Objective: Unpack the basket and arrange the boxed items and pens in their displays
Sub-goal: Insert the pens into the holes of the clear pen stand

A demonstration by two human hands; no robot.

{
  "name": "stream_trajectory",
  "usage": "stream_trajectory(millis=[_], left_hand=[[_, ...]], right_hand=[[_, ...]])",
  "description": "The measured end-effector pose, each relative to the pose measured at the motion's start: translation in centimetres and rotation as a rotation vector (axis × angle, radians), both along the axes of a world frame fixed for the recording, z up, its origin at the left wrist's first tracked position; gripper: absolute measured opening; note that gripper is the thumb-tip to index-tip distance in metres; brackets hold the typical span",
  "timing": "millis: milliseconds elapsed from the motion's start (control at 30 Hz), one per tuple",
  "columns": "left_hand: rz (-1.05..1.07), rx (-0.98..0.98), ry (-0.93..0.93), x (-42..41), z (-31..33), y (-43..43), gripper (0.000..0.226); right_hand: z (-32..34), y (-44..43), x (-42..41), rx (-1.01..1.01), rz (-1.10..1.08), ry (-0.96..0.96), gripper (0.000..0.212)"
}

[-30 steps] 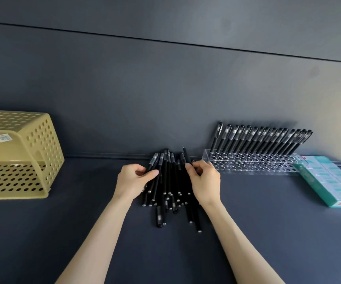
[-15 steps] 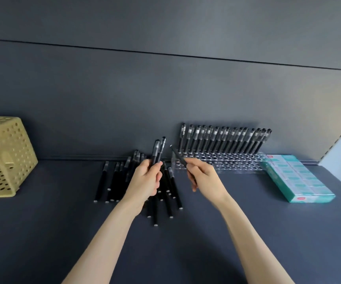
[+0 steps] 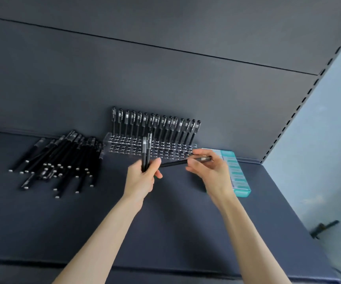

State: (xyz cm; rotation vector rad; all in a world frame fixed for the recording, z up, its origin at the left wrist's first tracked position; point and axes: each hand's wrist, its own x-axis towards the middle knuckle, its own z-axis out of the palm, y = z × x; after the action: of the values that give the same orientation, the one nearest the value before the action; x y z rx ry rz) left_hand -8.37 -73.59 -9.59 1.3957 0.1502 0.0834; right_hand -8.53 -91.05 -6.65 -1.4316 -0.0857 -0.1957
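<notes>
A heap of loose pens (image 3: pixel 63 160) lies at nine o'clock on the shelf (image 3: pixel 165 232). My left hand (image 3: pixel 143 177), its grip clamped on two upright pens (image 3: pixel 146 150), waits before the clear rack (image 3: pixel 151 147), whose back row is full. My right hand (image 3: pixel 208 169), at three o'clock, pinches one pen (image 3: pixel 177 162) level, beside the teal boxes (image 3: pixel 237 175). I judge I'm filling the rack; next I must tip this pen upright into a free hole.

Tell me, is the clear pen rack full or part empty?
Part empty: the rack has pens only along its back row; front holes are bare.
</notes>
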Motion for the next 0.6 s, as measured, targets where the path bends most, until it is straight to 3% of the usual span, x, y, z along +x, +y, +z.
stream_trajectory(millis=[167,333,600], left_hand=[[-0.094,0.048,-0.001,0.6,-0.4,-3.8,0.026],[-0.002,0.14,-0.083,2.1,-1.1,-5.0,0.025],[-0.012,0.168,-0.181,2.7,-2.4,-5.3,0.023]], right_hand=[[0.8,-1.8,1.1,0.024,-0.183,-0.144,0.027],[2.2,-3.7,4.3,-0.365,-0.493,-0.269,0.042],[3.1,-4.6,9.5,-0.597,-0.502,-0.347,0.039]])
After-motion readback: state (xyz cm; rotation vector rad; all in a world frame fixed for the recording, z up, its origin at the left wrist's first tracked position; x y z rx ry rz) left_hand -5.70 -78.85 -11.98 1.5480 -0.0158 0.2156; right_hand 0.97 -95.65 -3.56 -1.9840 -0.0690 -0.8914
